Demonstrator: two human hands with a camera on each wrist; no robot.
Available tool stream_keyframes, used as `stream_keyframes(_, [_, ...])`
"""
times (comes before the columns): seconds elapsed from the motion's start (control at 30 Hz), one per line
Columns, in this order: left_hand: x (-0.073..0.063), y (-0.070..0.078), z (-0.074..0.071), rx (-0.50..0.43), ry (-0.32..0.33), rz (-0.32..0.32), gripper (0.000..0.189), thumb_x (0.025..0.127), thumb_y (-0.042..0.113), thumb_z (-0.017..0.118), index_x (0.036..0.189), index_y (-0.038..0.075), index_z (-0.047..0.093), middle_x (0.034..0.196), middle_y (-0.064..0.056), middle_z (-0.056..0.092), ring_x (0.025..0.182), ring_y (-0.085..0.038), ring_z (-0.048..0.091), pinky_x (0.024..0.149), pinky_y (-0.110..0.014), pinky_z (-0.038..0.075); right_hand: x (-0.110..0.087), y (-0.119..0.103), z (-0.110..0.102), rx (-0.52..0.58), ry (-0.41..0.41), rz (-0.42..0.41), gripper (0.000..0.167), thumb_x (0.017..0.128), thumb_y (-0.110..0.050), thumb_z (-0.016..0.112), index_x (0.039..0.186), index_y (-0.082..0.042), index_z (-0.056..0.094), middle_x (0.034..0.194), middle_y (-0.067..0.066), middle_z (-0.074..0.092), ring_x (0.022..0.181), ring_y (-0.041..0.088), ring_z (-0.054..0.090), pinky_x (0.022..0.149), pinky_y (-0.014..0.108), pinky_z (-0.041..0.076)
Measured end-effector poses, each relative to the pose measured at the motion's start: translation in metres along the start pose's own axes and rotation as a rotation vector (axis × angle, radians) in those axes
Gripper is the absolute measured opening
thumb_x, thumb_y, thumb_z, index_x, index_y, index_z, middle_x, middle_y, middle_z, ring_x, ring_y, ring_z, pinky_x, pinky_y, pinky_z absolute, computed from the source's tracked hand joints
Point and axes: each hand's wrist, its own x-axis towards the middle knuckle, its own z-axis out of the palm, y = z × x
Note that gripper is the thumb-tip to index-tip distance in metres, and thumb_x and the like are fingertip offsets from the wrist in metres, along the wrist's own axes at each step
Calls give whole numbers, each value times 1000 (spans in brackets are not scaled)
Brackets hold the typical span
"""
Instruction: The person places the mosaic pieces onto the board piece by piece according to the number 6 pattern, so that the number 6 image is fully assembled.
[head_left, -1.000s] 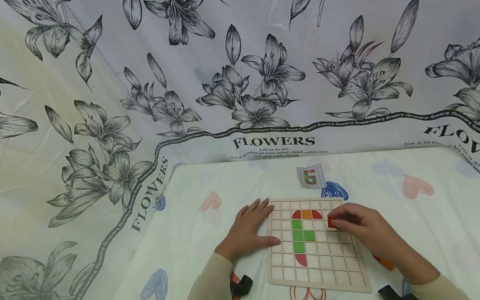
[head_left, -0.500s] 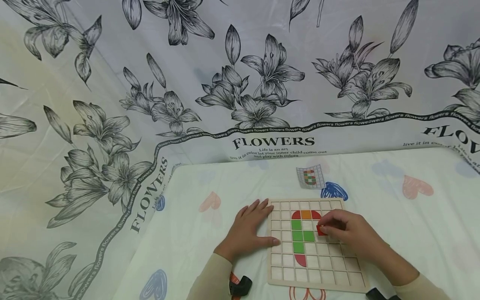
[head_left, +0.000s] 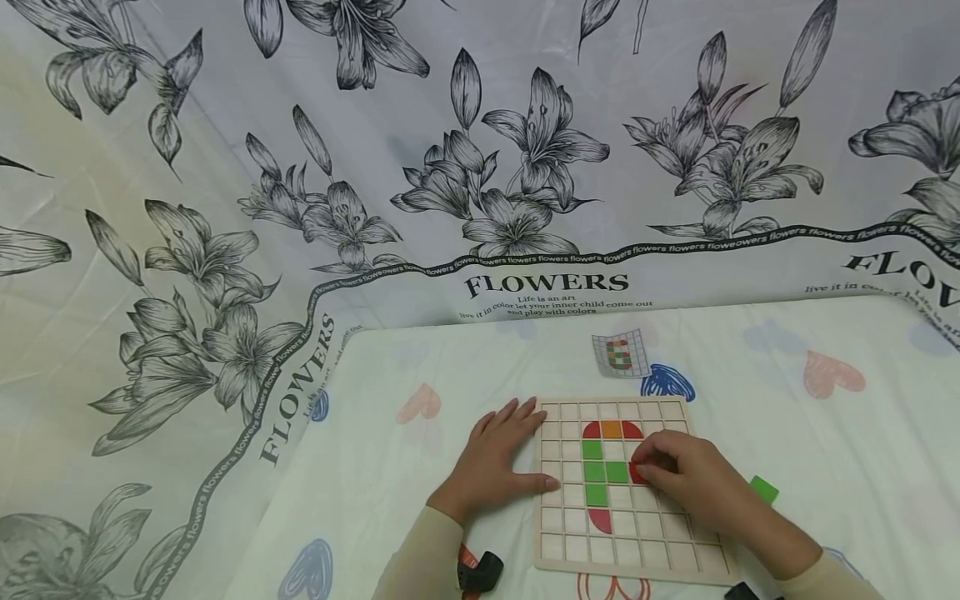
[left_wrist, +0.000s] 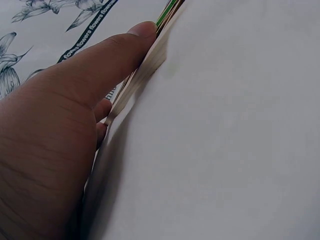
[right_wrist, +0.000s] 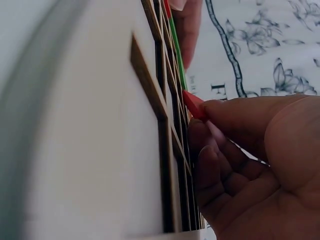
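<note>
A wooden grid board [head_left: 664,553] lies on the bed-like surface, with red, orange and green tiles in some cells. My left hand [head_left: 491,458] rests at its left edge, fingers spread and fairly straight. In the left wrist view the thumb of that hand [left_wrist: 65,100] touches the board's rim [left_wrist: 145,72]. Over the board's middle right, my right hand [head_left: 686,475] pinches a red tile [head_left: 636,473] just right of a green tile [head_left: 617,472]. The right wrist view shows the red tile [right_wrist: 194,106] tilted between thumb and fingers, one end at the grid.
Behind the board lies a small printed pattern card [head_left: 621,354]. A loose green tile [head_left: 764,490] sits right of the board, beside my right forearm. Black wrist devices [head_left: 482,572] show near both sleeves. A flower-printed cloth [head_left: 525,167] hangs at the back.
My right hand has moved left and nearer over the board with the red tile, to the cell beside the green one. The loose green tile has come into sight. My left hand stays put.
</note>
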Motion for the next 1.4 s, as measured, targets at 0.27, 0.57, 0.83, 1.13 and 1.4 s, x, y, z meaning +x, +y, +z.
stream_keyframes(0.27, [0,0,1,0,-2,-9,101,88,85,66,171,37,37,177,20,20,164,-9,7,130,-52,12,1,0,1,-42,21,6,3,102,-18,79,102,-20,77,98,-11,66,88,12,59,76,30,55])
stream_keyframes(0.57, [0,1,-1,-2,-7,-12,101,87,85,65,171,37,37,176,21,20,163,-7,6,131,-50,10,-1,-4,-1,-86,48,25,5,106,-20,75,101,-22,76,98,-10,66,88,14,58,76,32,53])
stream_keyframes(0.83, [0,1,-1,1,0,-1,102,87,85,66,171,35,38,177,19,22,164,-10,8,130,-52,12,-2,-7,0,-41,33,7,7,107,-19,73,102,-23,76,97,-11,66,88,13,59,77,30,53])
stream_keyframes(1.13, [-1,1,0,-4,4,1,101,87,84,67,171,35,39,176,19,22,164,-11,9,130,-53,13,-1,-6,0,-3,41,-21,6,107,-19,73,104,-22,77,96,-10,66,87,12,59,76,29,54])
stream_keyframes(1.4, [-1,1,-1,-4,5,10,101,88,84,67,171,35,38,176,19,21,164,-11,9,130,-55,13,-2,-8,-4,92,77,-50,10,108,-22,72,114,-15,77,96,-8,69,84,14,62,74,28,55])
